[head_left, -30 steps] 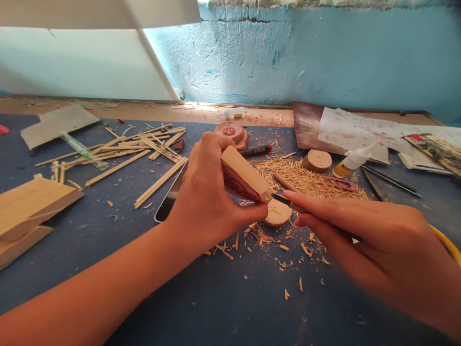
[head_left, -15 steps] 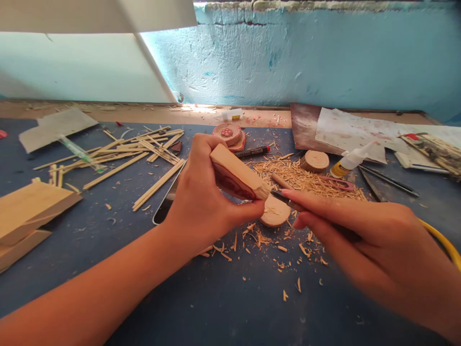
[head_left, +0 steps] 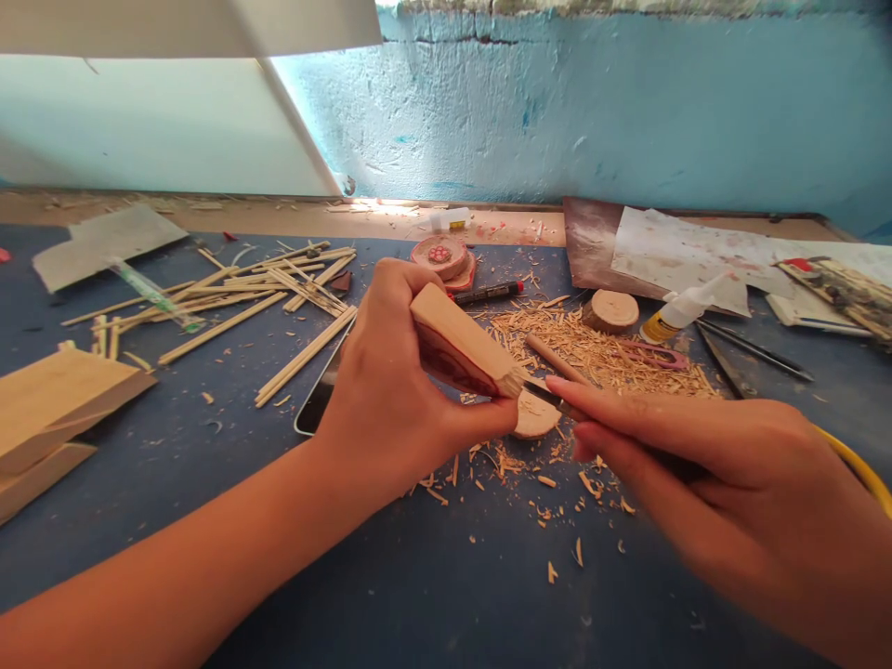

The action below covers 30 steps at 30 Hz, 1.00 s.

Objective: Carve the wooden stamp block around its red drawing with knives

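My left hand (head_left: 390,372) is closed round a wooden block (head_left: 460,334) and holds it tilted above the table. Dark red lines are drawn on the block's side face, and its near right end is rough and cut. A carving knife (head_left: 550,394) is gripped in my right hand (head_left: 703,465), the index finger stretched along it. Its dark tip meets the rough end of the block, close to my left thumb. The knife's handle is mostly hidden in my palm. Beneath them lies a round wood slice (head_left: 536,416).
Wood shavings (head_left: 592,348) cover the middle of the blue table. Thin sticks (head_left: 237,297) and a phone (head_left: 317,400) lie left, beside stacked wood blocks (head_left: 62,400). A glue bottle (head_left: 679,311), a small log slice (head_left: 611,310) and tweezers (head_left: 756,348) are at right. A marker (head_left: 488,293) lies behind the block.
The block's cut end has dipped slightly, and the knife tip has moved a little down with it. My right hand has shifted slightly down and to the right.
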### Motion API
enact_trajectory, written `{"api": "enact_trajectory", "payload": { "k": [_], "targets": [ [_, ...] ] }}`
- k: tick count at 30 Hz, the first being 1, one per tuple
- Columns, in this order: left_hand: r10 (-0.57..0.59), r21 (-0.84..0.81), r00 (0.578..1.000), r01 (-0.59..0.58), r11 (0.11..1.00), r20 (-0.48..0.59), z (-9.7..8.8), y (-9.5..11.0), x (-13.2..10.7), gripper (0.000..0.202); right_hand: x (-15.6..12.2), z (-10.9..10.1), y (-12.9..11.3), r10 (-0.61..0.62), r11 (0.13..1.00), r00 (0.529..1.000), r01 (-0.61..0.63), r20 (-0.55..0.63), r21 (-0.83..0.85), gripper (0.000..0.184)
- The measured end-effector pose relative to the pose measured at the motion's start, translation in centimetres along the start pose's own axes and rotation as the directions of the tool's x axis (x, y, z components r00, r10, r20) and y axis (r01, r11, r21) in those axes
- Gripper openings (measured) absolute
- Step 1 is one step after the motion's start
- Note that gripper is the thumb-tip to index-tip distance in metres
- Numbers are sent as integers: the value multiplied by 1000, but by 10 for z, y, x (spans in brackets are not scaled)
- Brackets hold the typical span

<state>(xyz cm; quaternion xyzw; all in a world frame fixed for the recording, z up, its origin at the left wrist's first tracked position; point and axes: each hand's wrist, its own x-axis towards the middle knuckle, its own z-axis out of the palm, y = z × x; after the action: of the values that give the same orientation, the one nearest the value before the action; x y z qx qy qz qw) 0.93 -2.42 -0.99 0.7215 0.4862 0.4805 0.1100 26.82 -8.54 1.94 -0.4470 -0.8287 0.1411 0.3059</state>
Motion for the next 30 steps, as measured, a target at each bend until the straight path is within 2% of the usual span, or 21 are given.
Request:
{"api": "enact_trajectory", "payload": {
  "k": [4,7,14,20,24,30],
  "targets": [
    [-123,-46,992,124,991,22,-2,10,2,72,-1,1,-2,5,998,1000,-6,5,64,36],
    [-165,-51,985,167,985,43,-3,15,2,71,0,3,-3,19,996,1000,-19,-11,85,35],
    [-235,-185,969,245,952,77,-1,18,0,69,-1,10,-7,25,991,998,-17,-55,134,35],
    [-227,-181,972,236,955,69,-1,21,-1,61,-1,10,-9,44,987,997,-34,-58,156,34],
    [-196,-141,979,202,969,52,-2,21,-1,64,0,13,-9,37,991,996,-25,-82,133,36],
    [-111,8,994,111,994,18,0,17,-4,64,1,16,-11,226,931,973,-204,-38,302,30]
  ]
}}
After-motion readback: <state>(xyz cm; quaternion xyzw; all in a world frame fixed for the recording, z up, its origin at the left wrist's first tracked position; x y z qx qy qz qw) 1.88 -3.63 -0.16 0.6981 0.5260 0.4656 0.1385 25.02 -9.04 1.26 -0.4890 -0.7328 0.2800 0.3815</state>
